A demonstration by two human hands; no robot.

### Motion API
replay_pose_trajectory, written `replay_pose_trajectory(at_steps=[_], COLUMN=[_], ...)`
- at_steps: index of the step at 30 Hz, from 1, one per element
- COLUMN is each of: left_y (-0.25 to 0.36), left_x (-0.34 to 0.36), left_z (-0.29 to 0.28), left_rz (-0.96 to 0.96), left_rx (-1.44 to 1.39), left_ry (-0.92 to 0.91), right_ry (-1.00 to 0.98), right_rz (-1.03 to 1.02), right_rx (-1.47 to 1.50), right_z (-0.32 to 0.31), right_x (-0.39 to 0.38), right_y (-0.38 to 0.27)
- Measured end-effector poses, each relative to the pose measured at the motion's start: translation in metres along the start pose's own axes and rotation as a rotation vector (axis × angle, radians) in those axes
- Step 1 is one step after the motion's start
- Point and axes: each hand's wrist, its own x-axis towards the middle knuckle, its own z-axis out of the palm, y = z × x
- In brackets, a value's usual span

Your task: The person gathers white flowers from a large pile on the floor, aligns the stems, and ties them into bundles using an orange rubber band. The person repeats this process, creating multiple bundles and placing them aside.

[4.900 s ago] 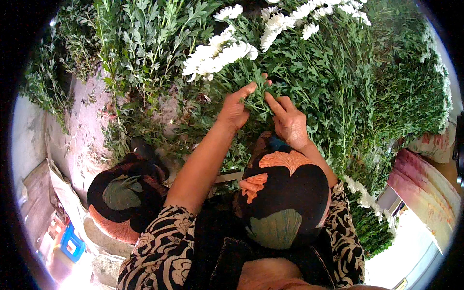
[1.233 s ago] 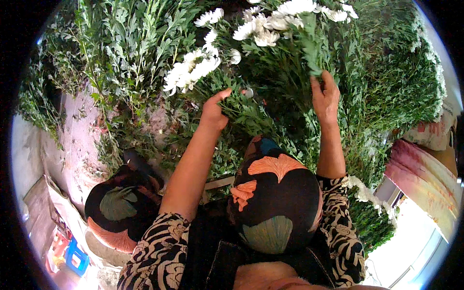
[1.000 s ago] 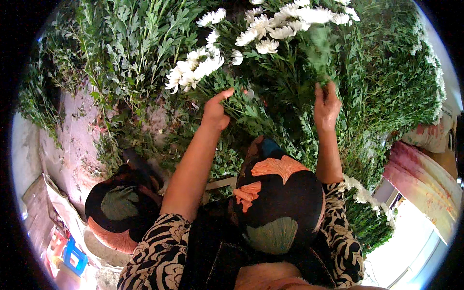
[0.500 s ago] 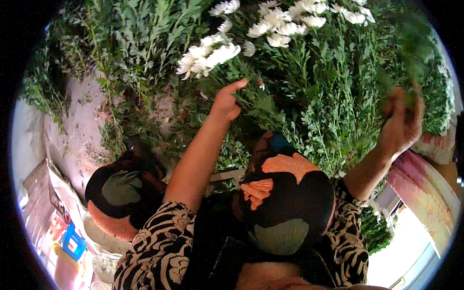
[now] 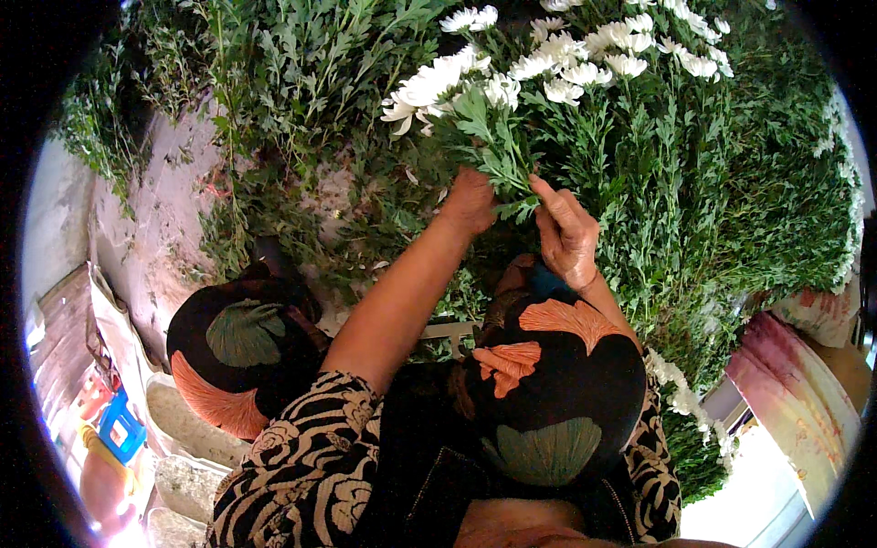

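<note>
Just beyond the patterned right knee (image 5: 553, 397), our right grip (image 5: 568, 233) has come back from the far right and appears to pinch a leafy green stem (image 5: 504, 157) beside our left grip (image 5: 470, 201), which seems closed around the white-flowered bunch (image 5: 427, 89), though its far side is hidden. That brings both together at the bunch, where we judge the stem is being laid against it; more white blooms (image 5: 587, 73) spread farther out.
</note>
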Motion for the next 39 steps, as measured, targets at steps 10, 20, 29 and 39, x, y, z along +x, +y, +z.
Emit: replay_pose_trajectory(at_steps=[10,20,29,39], left_y=[0.004,-0.001,0.012,0.015], left_x=[-0.007,0.013,0.0,-0.009], left_z=[0.007,-0.004,0.006,0.037], left_rz=[0.084,-0.106,-0.089,0.054], left_rx=[0.181,0.069,-0.033,0.062], left_ry=[0.084,0.206,0.074,0.042], right_ry=[-0.074,0.242,0.456,0.161], right_rz=[-0.085,0.307,0.151,0.005], right_rx=[-0.318,-0.516,-0.235,-0.171], right_z=[-0.003,-0.043,-0.034,-0.014], right_x=[0.012,-0.001,-0.01,0.02], right_y=[-0.01,0.1,0.034,-0.008])
